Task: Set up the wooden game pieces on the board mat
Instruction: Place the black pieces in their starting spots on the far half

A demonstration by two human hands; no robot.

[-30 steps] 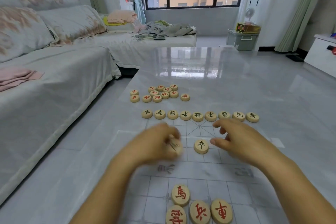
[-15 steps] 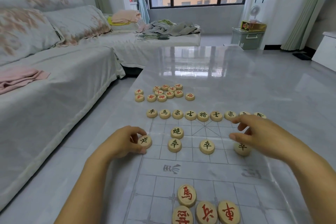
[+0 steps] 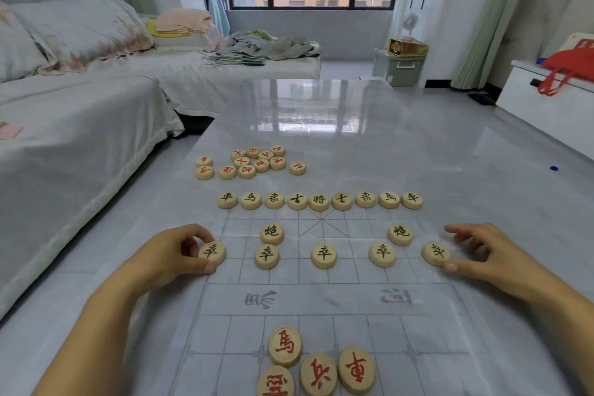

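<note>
A clear board mat (image 3: 321,299) with a grey grid lies on the glossy table. Round wooden pieces with black characters stand on it: a far row (image 3: 319,201) of several, two cannons (image 3: 272,234) (image 3: 400,234) and a pawn row. My left hand (image 3: 167,254) pinches the leftmost pawn (image 3: 212,252) at the mat's left edge. My right hand (image 3: 491,254) touches the rightmost pawn (image 3: 435,253) with thumb and fingers around it. Red-lettered pieces (image 3: 316,366) lie bunched at the near edge. Another red heap (image 3: 249,162) sits beyond the mat.
A sofa with a grey cover (image 3: 80,125) runs along the table's left side. A white cabinet with a red bag (image 3: 565,74) stands at the right. A small blue thing (image 3: 553,168) lies on the floor to the right.
My hands moved apart from the middle to the mat's left and right edges. Pawns and both cannons now stand in the rows where only one pawn stood before.
</note>
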